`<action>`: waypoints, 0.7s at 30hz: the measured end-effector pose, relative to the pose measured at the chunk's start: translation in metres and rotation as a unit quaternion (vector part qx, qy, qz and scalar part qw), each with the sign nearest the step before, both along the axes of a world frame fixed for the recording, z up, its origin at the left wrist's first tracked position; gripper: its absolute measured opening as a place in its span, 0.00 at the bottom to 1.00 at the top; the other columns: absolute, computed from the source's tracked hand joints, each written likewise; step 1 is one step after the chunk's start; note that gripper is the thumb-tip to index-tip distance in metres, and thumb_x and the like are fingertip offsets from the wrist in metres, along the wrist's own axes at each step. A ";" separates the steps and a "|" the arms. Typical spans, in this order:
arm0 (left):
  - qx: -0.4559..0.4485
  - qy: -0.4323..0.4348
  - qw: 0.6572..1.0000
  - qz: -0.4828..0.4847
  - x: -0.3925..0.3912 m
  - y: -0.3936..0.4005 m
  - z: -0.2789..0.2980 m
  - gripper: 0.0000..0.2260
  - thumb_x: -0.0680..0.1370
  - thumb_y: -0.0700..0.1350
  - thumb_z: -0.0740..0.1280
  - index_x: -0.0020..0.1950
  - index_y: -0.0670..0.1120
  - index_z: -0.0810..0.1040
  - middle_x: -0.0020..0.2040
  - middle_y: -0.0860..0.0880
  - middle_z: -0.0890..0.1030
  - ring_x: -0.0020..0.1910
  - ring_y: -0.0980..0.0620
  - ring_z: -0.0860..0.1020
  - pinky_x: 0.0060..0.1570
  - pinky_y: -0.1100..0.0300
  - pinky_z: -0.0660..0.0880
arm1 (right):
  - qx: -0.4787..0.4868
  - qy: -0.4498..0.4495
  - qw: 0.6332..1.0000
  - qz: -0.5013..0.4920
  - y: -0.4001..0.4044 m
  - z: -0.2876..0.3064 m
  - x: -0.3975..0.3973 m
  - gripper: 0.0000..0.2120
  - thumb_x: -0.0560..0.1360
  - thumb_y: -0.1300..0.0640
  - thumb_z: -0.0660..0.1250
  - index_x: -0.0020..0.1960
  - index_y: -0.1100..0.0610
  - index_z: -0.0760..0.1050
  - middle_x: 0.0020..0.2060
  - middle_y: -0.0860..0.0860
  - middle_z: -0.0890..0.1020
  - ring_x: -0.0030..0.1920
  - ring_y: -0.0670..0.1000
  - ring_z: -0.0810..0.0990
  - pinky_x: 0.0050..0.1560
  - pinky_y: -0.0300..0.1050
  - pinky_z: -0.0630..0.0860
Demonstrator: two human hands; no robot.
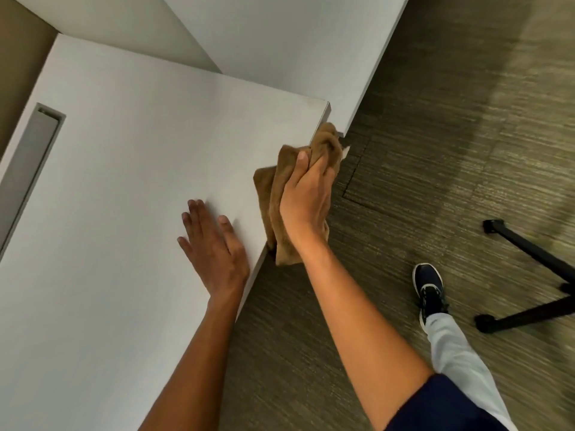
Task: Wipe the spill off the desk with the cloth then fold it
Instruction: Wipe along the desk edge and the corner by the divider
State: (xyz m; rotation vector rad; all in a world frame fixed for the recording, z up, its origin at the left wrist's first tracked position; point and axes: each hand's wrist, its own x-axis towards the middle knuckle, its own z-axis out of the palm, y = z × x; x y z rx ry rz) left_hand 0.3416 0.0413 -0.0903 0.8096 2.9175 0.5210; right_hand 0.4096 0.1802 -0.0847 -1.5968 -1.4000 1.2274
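A brown cloth [270,194] hangs bunched over the right edge of the white desk [124,181], partly on the top and partly dangling past the edge. My right hand [306,197] grips the cloth from above at that edge. Flat on the desk top, just left of the cloth, lies my left hand [214,247] with fingers spread and nothing in it. No spill shows on the desk surface.
A grey cable slot [34,150] is cut into the desk at the left. A second white desk [280,42] adjoins at the back. On the carpet to the right are my shoe [429,290] and black tripod legs [529,275].
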 end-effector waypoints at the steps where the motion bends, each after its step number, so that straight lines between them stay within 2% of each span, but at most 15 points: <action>1: -0.002 0.002 1.000 0.001 0.000 0.000 -0.001 0.28 0.83 0.59 0.43 0.82 0.51 0.48 0.82 0.54 0.48 0.80 0.56 0.44 0.79 0.49 0.39 | -0.001 0.003 1.000 -0.003 0.009 -0.002 -0.001 0.23 0.84 0.46 0.50 0.75 0.55 0.60 0.63 0.56 0.73 0.59 0.53 0.76 0.60 0.47 0.75; 4: -0.011 0.002 1.000 -0.002 -0.001 0.000 -0.001 0.28 0.83 0.59 0.42 0.82 0.52 0.48 0.82 0.55 0.47 0.80 0.56 0.44 0.78 0.49 0.39 | -0.003 0.004 1.000 -0.006 0.014 -0.003 -0.002 0.24 0.84 0.46 0.50 0.76 0.55 0.59 0.64 0.56 0.72 0.61 0.54 0.75 0.61 0.48 0.75; 7: -0.019 -0.001 1.000 -0.002 -0.003 -0.001 -0.002 0.27 0.83 0.58 0.42 0.82 0.52 0.48 0.82 0.55 0.47 0.80 0.57 0.43 0.78 0.48 0.39 | 0.000 0.005 1.000 -0.009 0.004 -0.002 0.000 0.24 0.83 0.46 0.51 0.76 0.55 0.60 0.64 0.55 0.72 0.61 0.53 0.74 0.57 0.41 0.74; 9: -0.028 -0.001 1.000 -0.001 -0.003 -0.001 -0.002 0.27 0.83 0.59 0.42 0.81 0.52 0.47 0.82 0.55 0.46 0.80 0.56 0.43 0.78 0.47 0.39 | 0.002 0.005 1.000 0.004 -0.012 -0.002 0.003 0.22 0.84 0.46 0.51 0.75 0.53 0.61 0.62 0.53 0.72 0.60 0.47 0.72 0.56 0.37 0.73; 12: -0.050 0.005 0.999 -0.004 -0.003 0.000 -0.001 0.28 0.83 0.61 0.41 0.81 0.52 0.47 0.82 0.54 0.46 0.80 0.56 0.42 0.78 0.46 0.40 | 0.002 0.005 1.000 0.021 -0.049 0.000 0.008 0.21 0.84 0.45 0.50 0.74 0.50 0.60 0.59 0.46 0.71 0.54 0.41 0.71 0.51 0.26 0.67; 16: -0.056 0.006 0.998 -0.001 -0.003 0.001 0.000 0.28 0.83 0.60 0.43 0.81 0.52 0.47 0.82 0.55 0.46 0.80 0.55 0.43 0.78 0.47 0.40 | -0.010 0.003 0.999 0.031 -0.067 0.000 0.009 0.22 0.84 0.44 0.49 0.75 0.51 0.58 0.62 0.50 0.72 0.57 0.41 0.70 0.57 0.30 0.69; 19: -0.057 0.003 0.998 -0.004 -0.001 0.000 0.002 0.28 0.82 0.61 0.42 0.81 0.53 0.47 0.82 0.56 0.45 0.80 0.56 0.42 0.78 0.48 0.40 | -0.005 0.017 0.999 0.040 -0.049 0.000 0.010 0.22 0.84 0.44 0.49 0.75 0.50 0.56 0.63 0.49 0.70 0.56 0.37 0.67 0.54 0.26 0.65; 21: -0.053 0.000 0.999 -0.007 -0.001 0.000 0.002 0.29 0.82 0.62 0.42 0.81 0.52 0.47 0.82 0.55 0.46 0.80 0.57 0.43 0.78 0.48 0.40 | -0.002 0.026 0.999 0.033 -0.022 0.000 0.009 0.21 0.84 0.43 0.48 0.74 0.48 0.55 0.63 0.51 0.70 0.57 0.41 0.70 0.56 0.32 0.71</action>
